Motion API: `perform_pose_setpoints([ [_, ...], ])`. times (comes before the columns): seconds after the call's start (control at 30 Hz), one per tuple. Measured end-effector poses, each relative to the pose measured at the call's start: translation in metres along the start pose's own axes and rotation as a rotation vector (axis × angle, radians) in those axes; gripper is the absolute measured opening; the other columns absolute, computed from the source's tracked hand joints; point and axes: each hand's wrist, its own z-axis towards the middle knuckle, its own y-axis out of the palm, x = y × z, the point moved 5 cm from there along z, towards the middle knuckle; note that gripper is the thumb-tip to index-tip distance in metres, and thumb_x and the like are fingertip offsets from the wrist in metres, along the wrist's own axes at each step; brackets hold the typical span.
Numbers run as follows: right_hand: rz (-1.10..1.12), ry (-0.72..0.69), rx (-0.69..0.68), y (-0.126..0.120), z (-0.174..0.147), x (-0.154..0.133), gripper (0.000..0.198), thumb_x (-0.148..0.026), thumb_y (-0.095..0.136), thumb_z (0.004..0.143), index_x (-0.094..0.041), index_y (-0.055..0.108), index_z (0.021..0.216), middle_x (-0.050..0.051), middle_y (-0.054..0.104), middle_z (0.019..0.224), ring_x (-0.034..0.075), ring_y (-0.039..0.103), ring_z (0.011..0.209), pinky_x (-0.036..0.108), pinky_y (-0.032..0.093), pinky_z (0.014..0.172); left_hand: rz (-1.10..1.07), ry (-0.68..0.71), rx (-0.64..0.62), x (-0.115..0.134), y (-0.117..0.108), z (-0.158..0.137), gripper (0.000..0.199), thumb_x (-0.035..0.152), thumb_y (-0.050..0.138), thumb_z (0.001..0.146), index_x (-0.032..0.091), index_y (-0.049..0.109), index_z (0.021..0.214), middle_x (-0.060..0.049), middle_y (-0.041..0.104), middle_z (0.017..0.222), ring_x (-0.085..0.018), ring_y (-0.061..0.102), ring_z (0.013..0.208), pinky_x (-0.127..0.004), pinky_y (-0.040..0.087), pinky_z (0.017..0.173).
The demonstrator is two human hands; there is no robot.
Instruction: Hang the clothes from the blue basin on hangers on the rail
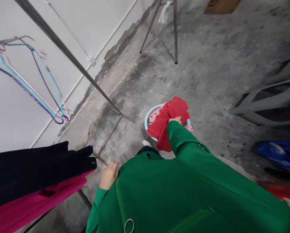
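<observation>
My right hand (175,120) reaches down to a light-blue basin (147,117) on the floor, its fingers closed on a red garment (168,111). The red cloth spreads over the top of the basin and hangs down its near side. Beneath it lies a pink cloth with dark marks (153,115); how much more is in the basin is hidden. Against the side of my green jacket rests my left hand (110,175), fingers laid over and holding nothing. What lies under its fingertips is partly hidden.
Pink, teal and purple hangers (30,81) hang at upper left beside a metal rack pole (86,74). Black trousers (38,170) and a magenta garment (45,199) hang at lower left. Grey plastic stools (263,100) and a cardboard box (221,5) stand on the concrete floor.
</observation>
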Motion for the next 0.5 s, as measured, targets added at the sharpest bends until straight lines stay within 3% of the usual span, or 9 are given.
perform_pose_setpoints([
  [0.1,0.148,0.107,0.13,-0.016,0.01,-0.003,0.041,-0.017,0.054,0.068,-0.002,0.059,0.106,0.02,0.066,0.101,0.024,0.062,0.096,0.042,0.046,0.095,-0.026,0.022,0.049,-0.001,-0.005,0.002,0.031,0.03,0.035,0.095,0.019,0.06,0.11,-0.009,0.066,0.106,-0.022,0.066,0.089,-0.033,0.052,0.078],
  [0.2,0.29,0.054,0.169,-0.032,-0.003,-0.02,0.041,-0.015,0.055,0.063,-0.005,0.063,0.102,0.011,0.068,0.096,0.02,0.062,0.09,0.035,0.05,0.092,-0.18,0.069,0.159,-0.005,-0.015,0.009,0.033,0.034,0.035,0.095,0.019,0.061,0.108,-0.01,0.065,0.106,-0.022,0.065,0.09,-0.034,0.052,0.079],
  [0.27,0.385,-0.063,0.134,-0.045,-0.028,-0.039,0.039,-0.015,0.059,0.06,-0.009,0.065,0.098,0.007,0.069,0.092,0.018,0.063,0.086,0.032,0.052,0.087,-0.38,0.122,0.229,-0.006,-0.026,0.019,0.034,0.039,0.038,0.093,0.018,0.062,0.103,-0.011,0.064,0.105,-0.022,0.063,0.097,-0.035,0.052,0.084],
  [0.37,0.515,-0.511,-0.1,-0.06,-0.095,-0.088,0.027,-0.024,0.067,0.062,-0.013,0.067,0.087,0.004,0.068,0.083,0.018,0.063,0.079,0.032,0.052,0.079,-0.811,0.165,0.258,-0.001,-0.05,0.044,0.042,0.053,0.048,0.087,0.017,0.062,0.105,-0.013,0.062,0.113,-0.024,0.061,0.105,-0.038,0.051,0.09],
  [0.5,0.411,-1.219,-0.49,-0.055,-0.217,-0.155,0.016,-0.031,0.057,0.082,-0.017,0.063,0.079,0.006,0.064,0.075,0.016,0.059,0.077,0.031,0.048,0.077,-1.498,0.259,0.056,0.041,-0.084,0.082,0.084,0.072,0.064,0.063,0.021,0.051,0.129,-0.014,0.056,0.129,-0.028,0.055,0.12,-0.041,0.05,0.094],
])
